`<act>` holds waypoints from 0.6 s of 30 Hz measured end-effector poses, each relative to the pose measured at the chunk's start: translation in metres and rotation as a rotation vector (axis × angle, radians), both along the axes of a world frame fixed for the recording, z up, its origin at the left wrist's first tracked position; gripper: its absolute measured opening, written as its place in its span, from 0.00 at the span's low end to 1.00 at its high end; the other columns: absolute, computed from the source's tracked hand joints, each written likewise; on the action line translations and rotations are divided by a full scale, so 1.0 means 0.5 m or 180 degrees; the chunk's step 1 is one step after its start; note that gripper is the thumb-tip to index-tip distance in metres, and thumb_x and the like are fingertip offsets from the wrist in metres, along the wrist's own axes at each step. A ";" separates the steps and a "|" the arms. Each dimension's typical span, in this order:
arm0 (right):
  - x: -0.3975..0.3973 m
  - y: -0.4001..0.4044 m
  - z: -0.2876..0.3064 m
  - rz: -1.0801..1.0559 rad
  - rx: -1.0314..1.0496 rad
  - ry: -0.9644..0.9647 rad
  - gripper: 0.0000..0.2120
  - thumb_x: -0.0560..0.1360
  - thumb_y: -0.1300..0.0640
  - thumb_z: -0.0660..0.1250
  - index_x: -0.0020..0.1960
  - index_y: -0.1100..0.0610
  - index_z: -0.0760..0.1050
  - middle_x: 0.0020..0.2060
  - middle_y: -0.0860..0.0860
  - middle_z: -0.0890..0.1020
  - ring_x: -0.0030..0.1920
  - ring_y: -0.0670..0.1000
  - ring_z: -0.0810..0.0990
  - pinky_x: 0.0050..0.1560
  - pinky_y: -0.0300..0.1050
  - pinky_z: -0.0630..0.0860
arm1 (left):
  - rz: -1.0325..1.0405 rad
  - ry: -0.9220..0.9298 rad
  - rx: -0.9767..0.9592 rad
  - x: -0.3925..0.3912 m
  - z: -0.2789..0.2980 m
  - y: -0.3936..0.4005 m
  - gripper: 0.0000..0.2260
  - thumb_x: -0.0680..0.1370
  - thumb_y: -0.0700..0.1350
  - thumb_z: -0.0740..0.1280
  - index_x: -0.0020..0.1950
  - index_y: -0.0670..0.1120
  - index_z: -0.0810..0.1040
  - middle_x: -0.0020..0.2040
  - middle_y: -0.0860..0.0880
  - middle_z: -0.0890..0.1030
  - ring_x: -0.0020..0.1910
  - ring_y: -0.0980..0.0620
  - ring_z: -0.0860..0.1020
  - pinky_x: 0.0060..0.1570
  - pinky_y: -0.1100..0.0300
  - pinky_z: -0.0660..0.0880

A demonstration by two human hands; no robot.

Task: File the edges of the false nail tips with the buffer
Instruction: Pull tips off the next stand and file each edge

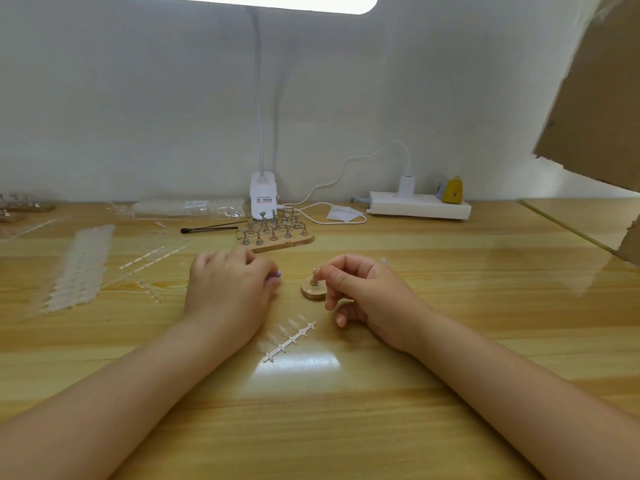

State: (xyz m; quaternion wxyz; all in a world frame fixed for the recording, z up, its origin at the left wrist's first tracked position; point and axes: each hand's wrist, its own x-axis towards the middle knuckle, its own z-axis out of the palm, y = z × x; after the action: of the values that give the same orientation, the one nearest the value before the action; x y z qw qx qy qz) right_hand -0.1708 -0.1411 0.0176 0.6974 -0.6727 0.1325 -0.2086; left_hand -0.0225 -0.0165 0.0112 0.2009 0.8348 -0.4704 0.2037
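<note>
My left hand lies knuckles-up on the wooden table, fingers curled around a small purple object whose tip peeks out at the fingertips; most of it is hidden. My right hand pinches the top of a metal peg standing on a small round wooden base. Whether a nail tip sits on the peg is too small to tell. A clear strip of false nail tips lies on the table just in front of both hands.
A wooden rack with several metal nail stands stands behind the hands, beside black tweezers. Sheets and strips of clear nail tips lie at the left. A lamp base, power strip and cardboard stand at the back and right.
</note>
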 end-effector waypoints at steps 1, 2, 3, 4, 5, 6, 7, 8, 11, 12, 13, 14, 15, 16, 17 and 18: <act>0.000 0.000 0.001 -0.0036 0.0059 0.0018 0.04 0.77 0.61 0.66 0.46 0.61 0.78 0.30 0.50 0.78 0.31 0.46 0.77 0.26 0.38 0.72 | 0.0032 -0.0006 -0.0011 0.002 -0.003 0.000 0.09 0.78 0.55 0.63 0.52 0.55 0.82 0.54 0.52 0.78 0.53 0.47 0.75 0.55 0.52 0.61; 0.001 -0.001 0.001 -0.0080 0.0116 0.0026 0.04 0.77 0.61 0.66 0.46 0.62 0.78 0.30 0.50 0.78 0.30 0.46 0.77 0.25 0.38 0.72 | -0.0013 0.0008 -0.0107 0.001 -0.002 -0.001 0.10 0.78 0.55 0.64 0.51 0.54 0.83 0.54 0.52 0.79 0.53 0.46 0.76 0.56 0.51 0.61; 0.001 -0.001 0.002 -0.0121 0.0151 0.0031 0.04 0.76 0.62 0.66 0.46 0.62 0.79 0.30 0.50 0.79 0.30 0.46 0.77 0.25 0.37 0.71 | -0.0154 0.0029 -0.0314 -0.002 0.001 -0.002 0.10 0.78 0.55 0.65 0.50 0.52 0.83 0.54 0.51 0.80 0.52 0.46 0.77 0.55 0.51 0.62; 0.001 0.000 0.002 -0.0151 0.0150 0.0036 0.04 0.76 0.62 0.67 0.45 0.63 0.79 0.30 0.51 0.80 0.29 0.47 0.77 0.25 0.37 0.70 | -0.0351 0.0043 -0.0548 -0.007 0.006 -0.003 0.11 0.77 0.54 0.65 0.48 0.51 0.84 0.52 0.51 0.81 0.50 0.46 0.78 0.54 0.51 0.63; 0.001 0.002 0.001 -0.0173 0.0120 0.0046 0.04 0.76 0.62 0.67 0.45 0.63 0.80 0.30 0.51 0.80 0.29 0.47 0.77 0.25 0.37 0.70 | -0.0561 0.0034 -0.0750 -0.013 0.010 -0.004 0.11 0.76 0.54 0.65 0.47 0.50 0.84 0.49 0.51 0.81 0.48 0.46 0.79 0.52 0.51 0.64; 0.002 0.003 0.000 -0.0192 0.0078 0.0059 0.04 0.75 0.62 0.68 0.44 0.62 0.80 0.31 0.52 0.81 0.29 0.47 0.77 0.25 0.37 0.70 | -0.0767 -0.0006 -0.0891 -0.020 0.013 -0.004 0.11 0.75 0.54 0.65 0.46 0.49 0.84 0.46 0.52 0.82 0.46 0.47 0.79 0.51 0.52 0.65; 0.002 0.005 -0.001 -0.0204 0.0038 0.0075 0.04 0.75 0.61 0.69 0.43 0.61 0.81 0.31 0.53 0.81 0.30 0.47 0.77 0.25 0.37 0.70 | -0.0948 -0.0055 -0.0980 -0.027 0.016 -0.003 0.12 0.75 0.54 0.65 0.45 0.49 0.84 0.44 0.52 0.82 0.44 0.48 0.80 0.50 0.52 0.67; 0.002 0.006 -0.001 -0.0208 0.0008 0.0084 0.05 0.75 0.61 0.69 0.41 0.59 0.82 0.32 0.53 0.82 0.30 0.48 0.77 0.25 0.38 0.70 | -0.1084 -0.0079 -0.1005 -0.035 0.018 -0.003 0.12 0.75 0.55 0.65 0.45 0.50 0.84 0.42 0.53 0.82 0.43 0.49 0.80 0.49 0.51 0.69; 0.002 0.006 -0.002 -0.0187 -0.0037 0.0096 0.06 0.75 0.61 0.69 0.41 0.57 0.82 0.34 0.54 0.82 0.31 0.48 0.77 0.26 0.38 0.71 | -0.1271 -0.0111 -0.0871 -0.050 0.015 -0.003 0.14 0.76 0.55 0.63 0.49 0.49 0.84 0.43 0.54 0.83 0.44 0.50 0.81 0.51 0.48 0.72; 0.001 0.006 -0.002 -0.0173 -0.0042 0.0096 0.06 0.75 0.61 0.68 0.41 0.58 0.82 0.34 0.54 0.82 0.31 0.48 0.77 0.26 0.38 0.71 | -0.1297 -0.0115 -0.0822 -0.051 0.015 -0.003 0.14 0.76 0.55 0.62 0.50 0.50 0.84 0.44 0.54 0.83 0.45 0.50 0.81 0.51 0.48 0.72; 0.001 0.006 -0.002 -0.0160 -0.0040 0.0097 0.06 0.75 0.61 0.68 0.42 0.58 0.82 0.33 0.54 0.82 0.31 0.48 0.77 0.26 0.38 0.71 | -0.1322 -0.0127 -0.0797 -0.050 0.015 -0.002 0.14 0.77 0.55 0.62 0.50 0.50 0.84 0.44 0.55 0.83 0.45 0.51 0.81 0.52 0.47 0.72; 0.001 0.005 -0.001 -0.0153 -0.0033 0.0099 0.06 0.76 0.61 0.68 0.42 0.59 0.82 0.33 0.54 0.81 0.31 0.47 0.77 0.26 0.38 0.71 | -0.1340 -0.0131 -0.0775 -0.049 0.015 -0.002 0.14 0.77 0.55 0.62 0.51 0.51 0.84 0.44 0.55 0.84 0.45 0.51 0.81 0.52 0.47 0.71; 0.000 0.005 -0.001 -0.0149 -0.0026 0.0103 0.06 0.76 0.62 0.68 0.42 0.59 0.82 0.33 0.53 0.81 0.31 0.47 0.77 0.26 0.38 0.71 | -0.1355 -0.0128 -0.0768 -0.048 0.015 -0.002 0.14 0.77 0.55 0.62 0.51 0.51 0.84 0.45 0.55 0.84 0.44 0.50 0.81 0.52 0.47 0.71; 0.000 0.005 0.000 -0.0139 -0.0017 0.0106 0.05 0.76 0.62 0.67 0.43 0.60 0.82 0.33 0.53 0.81 0.31 0.47 0.77 0.27 0.38 0.71 | -0.1362 -0.0107 -0.0762 -0.048 0.014 -0.003 0.14 0.77 0.54 0.61 0.52 0.51 0.84 0.45 0.55 0.84 0.44 0.50 0.81 0.52 0.47 0.71; 0.000 0.004 0.001 -0.0117 0.0006 0.0107 0.05 0.76 0.62 0.67 0.44 0.60 0.81 0.33 0.53 0.81 0.31 0.47 0.77 0.27 0.38 0.71 | -0.1361 -0.0084 -0.0755 -0.047 0.012 -0.004 0.14 0.77 0.54 0.61 0.52 0.51 0.84 0.45 0.55 0.84 0.44 0.50 0.81 0.52 0.48 0.71; 0.000 0.003 0.002 -0.0086 0.0048 0.0105 0.05 0.77 0.63 0.66 0.45 0.61 0.81 0.33 0.54 0.81 0.32 0.48 0.77 0.27 0.38 0.71 | -0.1353 -0.0060 -0.0739 -0.047 0.010 -0.004 0.14 0.77 0.53 0.61 0.53 0.51 0.84 0.45 0.55 0.84 0.44 0.50 0.80 0.52 0.48 0.71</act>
State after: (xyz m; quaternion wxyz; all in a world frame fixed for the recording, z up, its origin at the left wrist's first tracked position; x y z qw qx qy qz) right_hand -0.1708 -0.1394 0.0184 0.6972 -0.6690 0.1546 -0.2060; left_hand -0.0459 -0.0187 0.0163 0.3294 0.6863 -0.6109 0.2173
